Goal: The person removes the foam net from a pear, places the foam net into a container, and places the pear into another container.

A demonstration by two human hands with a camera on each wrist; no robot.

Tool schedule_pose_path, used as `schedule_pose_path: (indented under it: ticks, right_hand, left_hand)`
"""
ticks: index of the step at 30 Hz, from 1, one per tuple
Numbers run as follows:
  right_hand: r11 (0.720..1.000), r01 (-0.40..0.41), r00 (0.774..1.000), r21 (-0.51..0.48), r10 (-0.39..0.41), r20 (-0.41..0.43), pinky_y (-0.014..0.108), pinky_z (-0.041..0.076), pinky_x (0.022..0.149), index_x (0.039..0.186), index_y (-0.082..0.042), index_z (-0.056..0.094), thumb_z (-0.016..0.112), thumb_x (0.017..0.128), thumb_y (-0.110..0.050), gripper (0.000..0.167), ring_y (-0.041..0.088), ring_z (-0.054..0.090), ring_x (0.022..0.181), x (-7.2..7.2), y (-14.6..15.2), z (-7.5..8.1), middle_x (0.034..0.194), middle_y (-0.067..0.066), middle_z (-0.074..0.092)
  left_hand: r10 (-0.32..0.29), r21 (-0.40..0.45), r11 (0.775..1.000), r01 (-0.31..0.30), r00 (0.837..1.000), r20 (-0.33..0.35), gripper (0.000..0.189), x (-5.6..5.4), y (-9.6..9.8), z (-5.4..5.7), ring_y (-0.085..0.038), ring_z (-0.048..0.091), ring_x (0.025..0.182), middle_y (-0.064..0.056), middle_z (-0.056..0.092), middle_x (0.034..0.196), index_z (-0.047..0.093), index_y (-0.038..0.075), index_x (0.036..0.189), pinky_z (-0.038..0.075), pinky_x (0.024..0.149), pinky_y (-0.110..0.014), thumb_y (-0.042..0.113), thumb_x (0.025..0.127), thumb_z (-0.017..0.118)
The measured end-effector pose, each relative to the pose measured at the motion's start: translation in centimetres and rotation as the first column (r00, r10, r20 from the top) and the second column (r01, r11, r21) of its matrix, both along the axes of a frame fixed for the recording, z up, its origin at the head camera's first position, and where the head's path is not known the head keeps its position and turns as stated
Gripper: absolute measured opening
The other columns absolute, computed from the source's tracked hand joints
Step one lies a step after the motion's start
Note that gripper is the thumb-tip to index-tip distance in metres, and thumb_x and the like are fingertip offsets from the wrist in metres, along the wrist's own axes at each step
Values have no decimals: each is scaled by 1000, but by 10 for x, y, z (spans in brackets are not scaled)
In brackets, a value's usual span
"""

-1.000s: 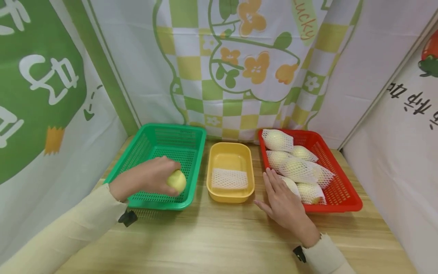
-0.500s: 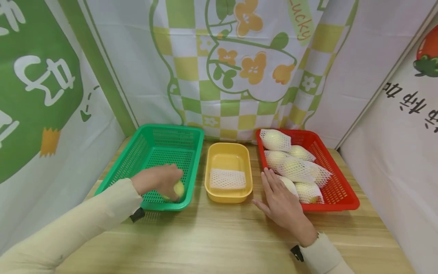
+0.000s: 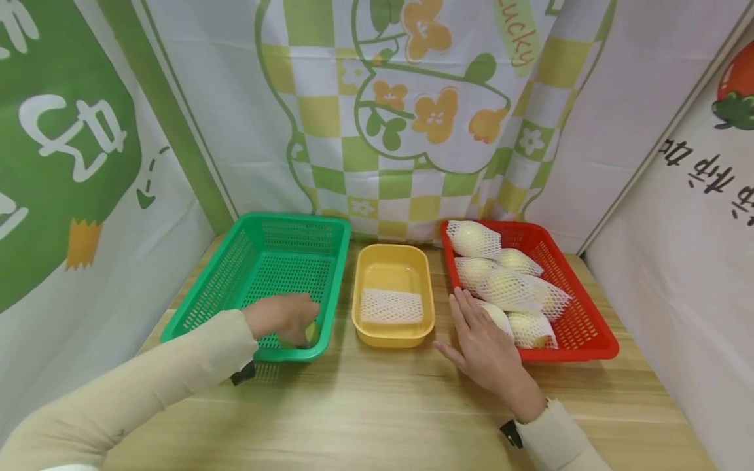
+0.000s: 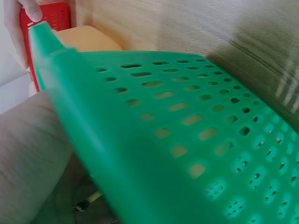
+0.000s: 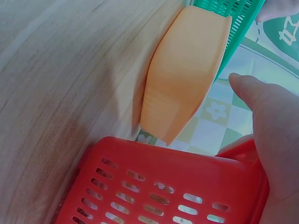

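Note:
My left hand (image 3: 287,317) reaches down into the green basket (image 3: 343,261) near its front right corner. Its fingers are curled over a round yellow fruit (image 3: 311,332), which is mostly hidden under them; whether it is an apple or a pear I cannot tell. My right hand (image 3: 487,353), fingers straight, rests at the front left edge of the red basket (image 3: 589,307). Several pale yellow fruits in white foam nets (image 3: 509,289) lie in that basket. The left wrist view shows mostly the green basket's wall (image 4: 187,112), and the fruit is hard to make out there.
Between the two baskets stands a small yellow tub (image 3: 393,255) with white foam netting (image 3: 391,307) lying in it. All three containers are on a wooden table (image 3: 377,412). A printed curtain (image 3: 400,176) hangs behind, with cloth walls on both sides.
My left hand has lowered the yellow fruit from above the green basket down into its front right corner. The right hand has stayed at the red basket's edge. The view has shifted slightly.

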State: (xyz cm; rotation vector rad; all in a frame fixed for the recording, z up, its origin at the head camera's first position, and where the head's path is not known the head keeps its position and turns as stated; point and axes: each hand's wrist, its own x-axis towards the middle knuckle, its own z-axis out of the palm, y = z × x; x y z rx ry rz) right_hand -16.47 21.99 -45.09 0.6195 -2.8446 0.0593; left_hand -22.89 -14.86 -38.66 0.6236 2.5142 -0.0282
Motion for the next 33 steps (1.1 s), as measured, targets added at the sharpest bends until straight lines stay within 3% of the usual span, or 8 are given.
schedule_pose_path:
  ticks: [6, 11, 13, 18, 21, 24, 27, 33]
  right_hand:
    - [1000, 3, 1000, -12, -3, 2, 52, 36, 128, 162, 6, 32, 69, 98, -54, 95, 39, 32, 160, -1, -1, 1, 171, 23, 32]
    - [1000, 3, 1000, -10, -3, 0, 52, 36, 128, 162, 6, 32, 69, 98, -54, 95, 39, 33, 160, -1, -1, 1, 171, 23, 32]
    - [1000, 4, 1000, -11, -4, 5, 52, 36, 128, 162, 6, 32, 68, 99, -55, 95, 39, 32, 160, -1, -1, 1, 171, 23, 32]
    - [1000, 8, 1000, -14, -8, 8, 52, 35, 128, 162, 6, 31, 68, 99, -55, 95, 39, 32, 160, -1, -1, 1, 172, 22, 31]
    - [1000, 8, 1000, -15, -8, 2, 52, 36, 128, 162, 6, 32, 69, 98, -54, 95, 39, 32, 160, 0, -1, 0, 171, 23, 32]
    - [1000, 5, 1000, -15, -5, -5, 52, 37, 127, 161, 6, 33, 69, 98, -54, 95, 39, 33, 159, 0, 0, -1, 171, 23, 33]
    - [1000, 3, 1000, -17, -4, -9, 52, 37, 127, 161, 6, 34, 70, 98, -54, 95, 39, 34, 159, 1, -1, -1, 171, 23, 33]
    - [1000, 8, 1000, -18, -9, -18, 52, 38, 127, 161, 6, 34, 70, 97, -54, 95, 39, 34, 159, 1, 0, -2, 171, 23, 34]
  left_hand:
    - [6, -28, 1000, -6, 1000, -2, 30, 1, 0, -3, -23, 53, 82, -11, 62, 101, 60, 8, 92, 47, 71, -39, 26, 91, 84]
    - [12, 1, 1000, -12, 1000, 24, 30, 1, -5, 1, -21, 51, 81, -9, 59, 99, 59, 8, 98, 45, 72, -38, 28, 94, 81]
    - [5, 10, 1000, -5, 999, 37, 29, 1, -7, 5, -19, 48, 76, -5, 54, 89, 58, 8, 96, 44, 70, -36, 28, 95, 79]
    - [-13, 23, 1000, 12, 999, 38, 29, 5, -10, 24, -16, 45, 71, -2, 52, 83, 57, 8, 98, 42, 67, -33, 28, 93, 78]
    - [-32, 35, 999, 32, 999, 11, 39, 9, -10, 34, -18, 56, 82, -6, 64, 100, 62, 3, 112, 50, 73, -35, 31, 91, 80]
    - [-50, 53, 997, 51, 999, -21, 60, 14, -11, 43, -30, 67, 114, -16, 67, 133, 60, -4, 135, 59, 94, -46, 34, 92, 79]
    - [-68, 69, 995, 72, 996, -61, 76, 18, -12, 52, -43, 50, 146, -25, 51, 158, 48, -7, 152, 48, 117, -57, 39, 97, 74]
    - [-90, 194, 974, 121, 982, -163, 88, 30, -14, 58, -46, 37, 155, -28, 35, 168, 32, -7, 161, 37, 125, -60, 46, 102, 68]
